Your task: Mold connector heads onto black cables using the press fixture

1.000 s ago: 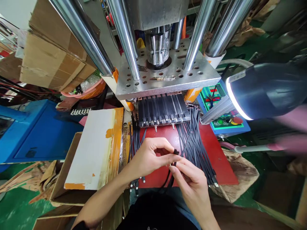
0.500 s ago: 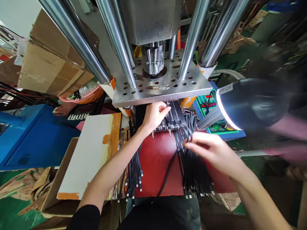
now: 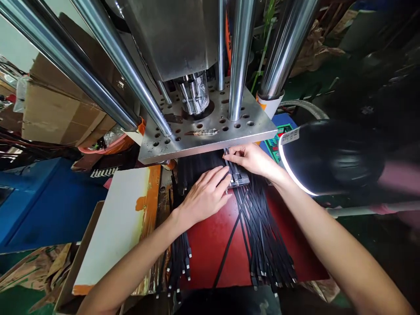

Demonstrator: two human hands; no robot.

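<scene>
Under the steel press plate sits a dark mould block with black cables laid across it. My left hand rests on the left part of this block, fingers stretched out and lying flat; what lies beneath them is hidden. My right hand reaches in from the right, just below the plate edge, thumb and forefinger pinched on a black cable at the block. A thick bundle of black cables with small metal-tipped plugs hangs over the red surface on the right. Another bundle of cables hangs at left.
Steel columns rise around the plate, where a narrow blade-like tool lies. A lit lamp stands close to my right forearm, before a control box. At left are a white board and a blue machine.
My right hand has moved from the cable bundle up to the mould block. My left hand has come down to the block's front and flattened. The view has shifted slightly.
</scene>
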